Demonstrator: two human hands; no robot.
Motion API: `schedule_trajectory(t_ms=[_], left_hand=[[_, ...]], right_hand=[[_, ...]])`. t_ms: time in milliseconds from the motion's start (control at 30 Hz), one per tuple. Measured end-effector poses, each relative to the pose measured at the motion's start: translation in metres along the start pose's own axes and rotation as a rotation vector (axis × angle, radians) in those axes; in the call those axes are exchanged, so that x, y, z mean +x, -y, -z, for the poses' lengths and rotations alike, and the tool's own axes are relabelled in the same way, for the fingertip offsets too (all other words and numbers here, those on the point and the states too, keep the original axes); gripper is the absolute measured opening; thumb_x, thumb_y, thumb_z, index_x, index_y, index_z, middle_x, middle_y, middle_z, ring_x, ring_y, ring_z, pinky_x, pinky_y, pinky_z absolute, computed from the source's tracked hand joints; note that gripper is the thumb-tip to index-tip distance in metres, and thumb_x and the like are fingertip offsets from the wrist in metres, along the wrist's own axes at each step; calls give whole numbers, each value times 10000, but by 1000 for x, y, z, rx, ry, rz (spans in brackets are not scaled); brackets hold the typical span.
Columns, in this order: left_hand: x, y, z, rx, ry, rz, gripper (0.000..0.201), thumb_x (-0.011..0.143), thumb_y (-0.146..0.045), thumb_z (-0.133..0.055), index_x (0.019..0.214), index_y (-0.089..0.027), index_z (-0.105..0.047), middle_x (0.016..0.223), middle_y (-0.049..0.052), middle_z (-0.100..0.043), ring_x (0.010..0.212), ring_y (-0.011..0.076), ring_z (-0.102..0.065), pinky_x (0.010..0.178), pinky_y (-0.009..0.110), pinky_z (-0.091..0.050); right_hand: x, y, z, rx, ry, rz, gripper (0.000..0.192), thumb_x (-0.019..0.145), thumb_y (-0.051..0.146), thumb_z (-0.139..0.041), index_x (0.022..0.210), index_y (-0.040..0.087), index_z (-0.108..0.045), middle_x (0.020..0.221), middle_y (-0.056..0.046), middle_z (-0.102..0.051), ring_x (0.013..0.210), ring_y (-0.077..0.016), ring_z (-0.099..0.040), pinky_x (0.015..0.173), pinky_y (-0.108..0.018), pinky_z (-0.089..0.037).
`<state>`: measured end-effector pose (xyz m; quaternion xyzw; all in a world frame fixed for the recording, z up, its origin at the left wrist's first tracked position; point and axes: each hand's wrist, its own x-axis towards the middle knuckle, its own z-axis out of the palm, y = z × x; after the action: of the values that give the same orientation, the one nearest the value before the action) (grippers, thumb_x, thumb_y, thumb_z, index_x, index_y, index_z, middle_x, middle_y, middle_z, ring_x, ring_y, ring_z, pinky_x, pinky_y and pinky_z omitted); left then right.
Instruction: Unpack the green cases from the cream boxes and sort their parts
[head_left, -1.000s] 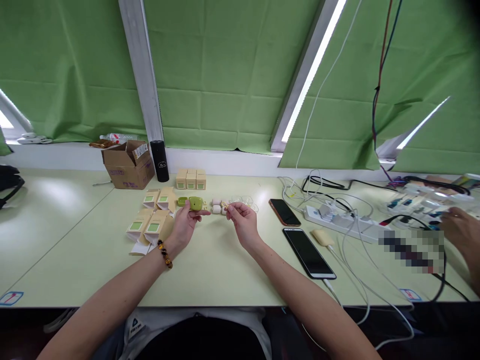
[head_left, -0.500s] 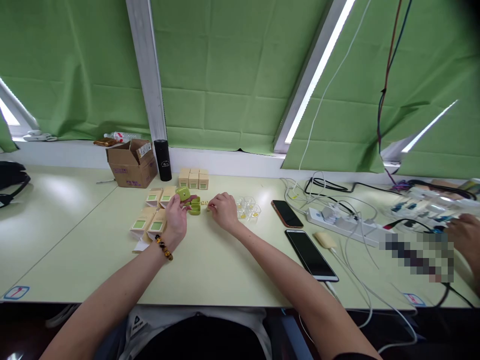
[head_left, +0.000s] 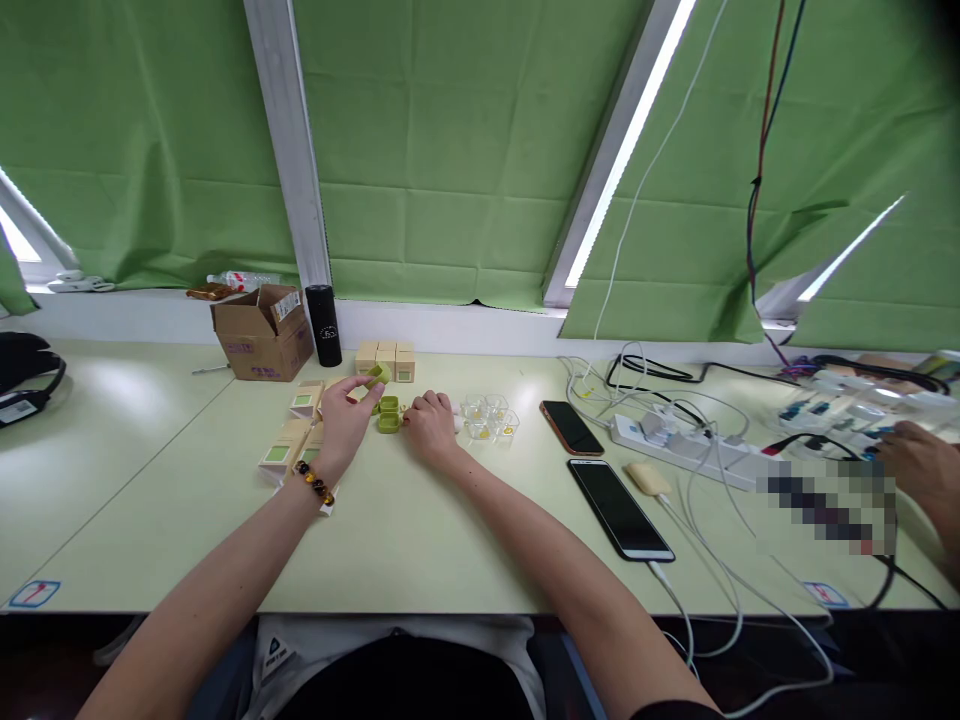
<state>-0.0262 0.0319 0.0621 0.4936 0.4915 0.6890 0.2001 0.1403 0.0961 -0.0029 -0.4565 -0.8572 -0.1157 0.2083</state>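
My left hand [head_left: 347, 415] is closed on a small green plastic case [head_left: 379, 374], held tilted above the table between thumb and fingers. Just below it, small open green cases [head_left: 388, 413] stand on the table. To their right is my right hand [head_left: 430, 428], its fingers bent down and together beside some tiny yellowish pieces [head_left: 403, 408]. What those fingertips hold, if anything, is hidden. A cluster of clear plastic cups [head_left: 489, 418] with small yellow bits inside stands right of that hand. Small tan boxes with green labels [head_left: 283, 446] lie beneath and beside my left wrist.
More tan boxes [head_left: 385, 360], a black tumbler [head_left: 323, 326] and an open cardboard carton [head_left: 262, 335] stand along the back. On the right lie two phones [head_left: 571, 428], a power strip [head_left: 679, 450] and tangled cables. A co-worker's hand [head_left: 919, 470] is at the far right.
My left hand has lifted and tilted the green case, moving it slightly right. My right hand has shifted left, closer to the green cases on the table.
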Motion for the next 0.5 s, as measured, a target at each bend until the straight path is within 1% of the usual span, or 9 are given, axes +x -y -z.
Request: schedule_trajectory(t_ms=[67, 100, 167, 233, 267, 333, 400, 433, 500], left_hand=[[7, 3, 7, 58, 48, -37, 192, 704, -382, -889, 812, -243, -813, 917, 73, -762, 943, 296, -639, 821, 366, -501], [11, 5, 11, 98, 71, -62, 167, 691, -366, -889, 795, -256, -818, 931, 80, -763, 1037, 333, -627, 907, 404, -497], [20, 11, 19, 201, 116, -110, 121, 648, -314, -893, 740, -277, -823, 914, 90, -763, 1137, 384, -581, 1038, 482, -437], [28, 16, 27, 346, 187, -152, 104, 618, -269, -895, 687, -292, -821, 922, 95, -776, 1175, 412, -539, 1105, 540, -351], [31, 19, 30, 423, 228, -177, 95, 619, -257, -890, 667, -298, -819, 956, 96, -785, 1194, 422, -514, 1119, 564, -308], [35, 23, 33, 554, 301, -228, 79, 641, -248, -869, 635, -305, -815, 1052, 95, -794, 1227, 439, -464, 1116, 600, -241], [35, 25, 35, 660, 368, -281, 89, 674, -237, -828, 621, -307, -815, 1108, 106, -786, 1235, 445, -428, 1087, 614, -215], [35, 25, 36, 710, 397, -307, 105, 687, -227, -804, 614, -302, -813, 1101, 120, -780, 1228, 443, -421, 1069, 613, -215], [33, 26, 37, 797, 446, -354, 141, 708, -220, -762, 586, -282, -796, 1015, 157, -765, 1197, 431, -424, 1039, 599, -227]], right_hand=[[-9, -2, 9, 8, -20, -14, 275, 982, 124, -559, 996, 197, -823, 1014, -125, -739, 1064, -276, -524, 913, -402, -317], [-15, -2, 14, 15, -30, -19, 283, 988, 117, -550, 1011, 203, -818, 1026, -122, -738, 1066, -274, -531, 898, -396, -324], [-33, -1, 24, 56, -36, -9, 273, 986, 108, -552, 980, 200, -809, 1001, -119, -736, 1005, -260, -559, 831, -380, -338], [-53, 4, 31, 104, 23, 18, 241, 973, 120, -570, 941, 189, -799, 946, -100, -729, 861, -222, -574, 737, -359, -333], [-64, 7, 33, 122, 53, 43, 225, 966, 128, -579, 930, 187, -794, 926, -91, -725, 811, -207, -575, 717, -352, -330], [-81, 13, 34, 144, 83, 100, 212, 979, 169, -583, 908, 183, -783, 903, -86, -723, 778, -192, -587, 713, -344, -333], [-92, 18, 34, 165, 88, 133, 228, 1000, 186, -564, 922, 186, -778, 894, -79, -726, 762, -181, -597, 731, -338, -347], [-94, 19, 34, 176, 90, 142, 229, 1008, 194, -560, 936, 188, -777, 899, -76, -730, 764, -178, -604, 738, -334, -354], [-95, 20, 34, 201, 102, 146, 226, 1015, 206, -560, 950, 192, -776, 906, -68, -736, 769, -174, -616, 739, -327, -365]])
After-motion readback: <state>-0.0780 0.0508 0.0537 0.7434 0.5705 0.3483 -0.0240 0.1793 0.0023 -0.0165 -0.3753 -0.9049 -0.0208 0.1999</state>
